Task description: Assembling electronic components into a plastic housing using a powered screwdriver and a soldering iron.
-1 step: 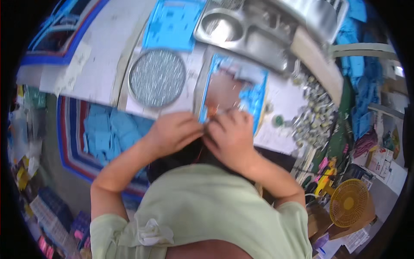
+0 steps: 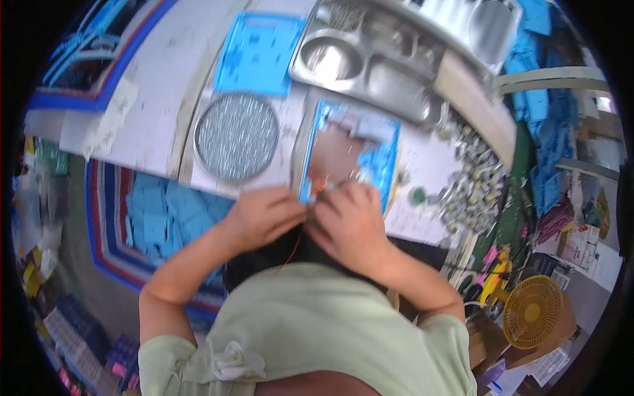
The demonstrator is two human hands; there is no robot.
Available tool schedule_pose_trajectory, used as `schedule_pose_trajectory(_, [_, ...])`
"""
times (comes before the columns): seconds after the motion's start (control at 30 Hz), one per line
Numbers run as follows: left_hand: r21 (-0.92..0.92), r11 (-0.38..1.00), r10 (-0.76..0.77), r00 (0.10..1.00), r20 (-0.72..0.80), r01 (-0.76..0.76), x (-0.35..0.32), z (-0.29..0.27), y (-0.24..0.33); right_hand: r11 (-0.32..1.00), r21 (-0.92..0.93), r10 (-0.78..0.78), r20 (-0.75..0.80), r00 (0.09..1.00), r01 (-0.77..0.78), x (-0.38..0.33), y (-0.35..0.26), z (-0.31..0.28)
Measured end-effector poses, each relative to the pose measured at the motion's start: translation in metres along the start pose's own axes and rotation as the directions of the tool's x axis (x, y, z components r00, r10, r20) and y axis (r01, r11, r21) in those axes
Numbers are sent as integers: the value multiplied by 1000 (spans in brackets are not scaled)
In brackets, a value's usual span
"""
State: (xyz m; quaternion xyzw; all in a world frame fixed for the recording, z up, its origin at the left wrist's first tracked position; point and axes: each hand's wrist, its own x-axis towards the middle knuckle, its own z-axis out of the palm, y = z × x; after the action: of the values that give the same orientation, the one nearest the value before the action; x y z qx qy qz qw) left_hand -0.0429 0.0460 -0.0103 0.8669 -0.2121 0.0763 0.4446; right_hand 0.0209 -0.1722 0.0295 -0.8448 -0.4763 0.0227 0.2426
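Blue casing (image 2: pixel 371 162) under right hand (image 2: pixel 350 218); blurred marks on paper (image 2: pixel 111 120)

Bright, blurry, with black corners.

no readable text — all blurred

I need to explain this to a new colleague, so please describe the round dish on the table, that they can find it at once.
Start at the white table and find the left hand. Just beyond that hand sits a round dish full of thin, shiny pieces. Its round shape sets it apart from the rectangular blue panel behind it.
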Motion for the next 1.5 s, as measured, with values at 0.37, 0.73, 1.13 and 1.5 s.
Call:
schedule_pose_trajectory(0.37, [2,1000,26,991,133,-27,15,-10,-8,935,-195,149,-545,825,-297,153,272,-151])
schedule_pose_trajectory(0.73, [-68,997,-24,992,121,33,11,-7,-10,739,-623,-277,-628,727,-257,257,374,-165])
schedule_pose_trajectory(1.13, [-82,993,-71,991,112,80,11,-3,-10,795,599,575,-695,432,-96,2,232,-179])
schedule_pose_trajectory(1.5, [-112,987,-106,989,104,118,9,-2,-7,995,89,-19,-155,988,33,-24,70,-33])
